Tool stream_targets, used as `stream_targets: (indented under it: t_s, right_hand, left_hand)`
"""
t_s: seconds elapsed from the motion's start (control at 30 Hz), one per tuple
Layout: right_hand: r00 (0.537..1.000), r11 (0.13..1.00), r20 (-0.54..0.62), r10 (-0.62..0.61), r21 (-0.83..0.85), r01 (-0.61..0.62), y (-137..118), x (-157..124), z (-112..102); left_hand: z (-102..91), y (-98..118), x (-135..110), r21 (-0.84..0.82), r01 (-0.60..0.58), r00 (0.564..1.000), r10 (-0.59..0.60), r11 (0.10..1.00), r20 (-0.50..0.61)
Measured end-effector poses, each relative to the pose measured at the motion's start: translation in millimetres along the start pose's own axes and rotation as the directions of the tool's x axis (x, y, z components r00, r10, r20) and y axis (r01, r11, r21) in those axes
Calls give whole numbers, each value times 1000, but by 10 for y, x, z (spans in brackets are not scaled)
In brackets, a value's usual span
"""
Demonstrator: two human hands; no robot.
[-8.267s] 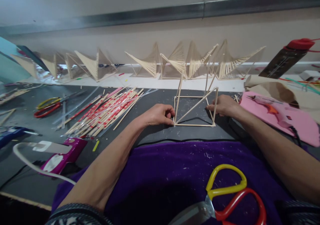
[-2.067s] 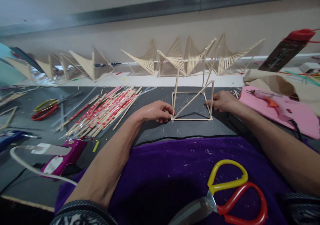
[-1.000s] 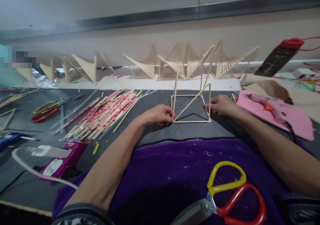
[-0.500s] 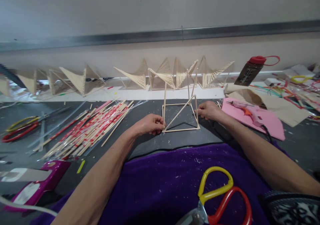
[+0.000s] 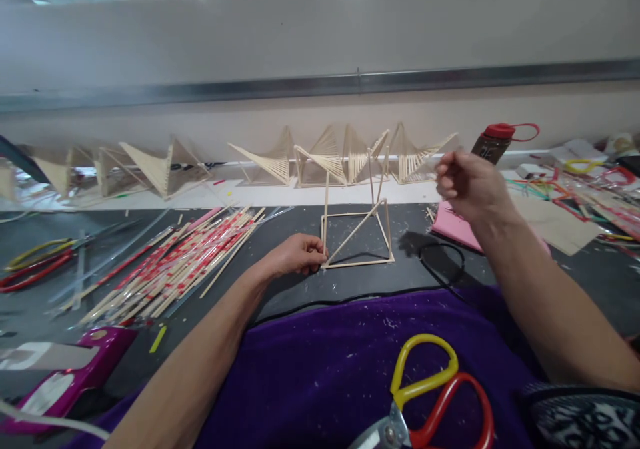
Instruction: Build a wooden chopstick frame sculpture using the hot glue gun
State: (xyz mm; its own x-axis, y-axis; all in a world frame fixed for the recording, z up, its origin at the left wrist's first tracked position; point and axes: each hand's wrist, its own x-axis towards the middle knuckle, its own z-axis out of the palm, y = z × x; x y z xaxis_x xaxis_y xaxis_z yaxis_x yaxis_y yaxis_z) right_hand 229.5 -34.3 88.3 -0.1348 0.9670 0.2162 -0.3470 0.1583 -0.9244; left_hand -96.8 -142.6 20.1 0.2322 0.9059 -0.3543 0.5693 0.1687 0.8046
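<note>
A frame of thin wooden sticks (image 5: 357, 237) stands on the dark table (image 5: 300, 296), with a square base, uprights and a diagonal. My left hand (image 5: 295, 256) pinches its near left corner. My right hand (image 5: 467, 184) is raised in the air to the right of the frame, above a pink pad (image 5: 450, 226), fingers curled loosely; nothing shows in them.
A pile of wrapped sticks (image 5: 185, 256) lies left of the frame. Finished stick models (image 5: 320, 159) line the back wall. Scissors with yellow and red handles (image 5: 430, 396) rest on purple cloth (image 5: 325, 369). A red-capped bottle (image 5: 493, 144), another pair of scissors (image 5: 30, 269) and a magenta tool (image 5: 70, 379) are nearby.
My right hand has let go of the frame's right side and risen up to the right. My left hand stays on the corner. The view has tilted upward.
</note>
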Motion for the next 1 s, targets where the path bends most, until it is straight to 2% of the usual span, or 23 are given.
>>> stream_targets:
  t_s: [0.1,0.2,0.3,0.37,0.4,0.47,0.57,0.63,0.67,0.73,0.83,0.9,1.0]
  right_hand:
    - [995,988,-58,-79,127,86,-294,-36,-122]
    - [982,979,-107,-158,115,170,-525,-72,-298]
    - [967,976,-131,-217,-61,210,-563,-51,-443]
    - [980,938,-38,-197,-298,177,-449,-21,-460]
    - [989,882,47,-143,-447,148,-358,-9,-436]
    - [987,796,159,-9,-597,103,-137,3,-338]
    - [911,501,383,155,-825,262,196,-3,-144]
    - [864,395,441,245,-859,326,353,-6,-59]
    - [850,384,442,286,-866,321,402,-4,-42]
    - [830,423,426,361,-868,261,437,13,-58]
    - [819,539,409,402,-829,150,369,55,-150]
    - [829,609,415,374,-784,117,289,71,-198]
    - [838,671,432,334,-733,110,170,52,-191]
  left_hand:
    - [3,9,-3,4,5,1000,-5,1000,1]
    - [12,29,-10,18,11,1000,-11,1000,-10]
    - [14,51,-21,24,12,1000,-11,1000,-19]
    - [10,61,-28,23,13,1000,-12,1000,-18]
    - [8,64,-30,20,11,1000,-11,1000,-15]
    - [7,67,-30,12,6,1000,-6,1000,-8]
    - [9,70,-26,18,6,1000,-6,1000,5]
    - [-10,74,-33,33,18,1000,-19,999,13]
    - [-33,78,-45,41,30,999,-30,999,18]
    - [-110,102,-95,68,64,998,-65,996,1]
    - [-241,251,-247,138,105,985,-84,985,-151]
    - [-253,481,-373,176,23,954,31,984,-298]
    - [-77,1010,-480,277,-200,881,297,940,-369]
